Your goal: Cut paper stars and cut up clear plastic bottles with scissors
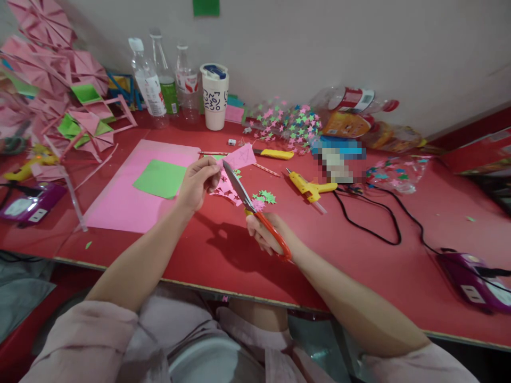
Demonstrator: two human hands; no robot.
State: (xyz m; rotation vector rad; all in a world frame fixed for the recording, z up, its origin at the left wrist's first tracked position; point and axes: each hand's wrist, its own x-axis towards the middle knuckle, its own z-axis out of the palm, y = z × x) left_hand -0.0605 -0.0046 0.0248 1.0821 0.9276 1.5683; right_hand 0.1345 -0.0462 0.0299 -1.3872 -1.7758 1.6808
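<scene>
My left hand pinches a small pink paper piece with a star drawn on it, held above the red table. My right hand grips red-handled scissors; the blades point up and left and reach the edge of the pink piece. Under the paper lie pink offcuts and small green and pink cut-out stars.
A large pink sheet with a green square lies left. A yellow glue gun with black cord, a yellow utility knife, a pile of paper stars, bottles and a white cup stand behind. Purple power strips sit at both sides.
</scene>
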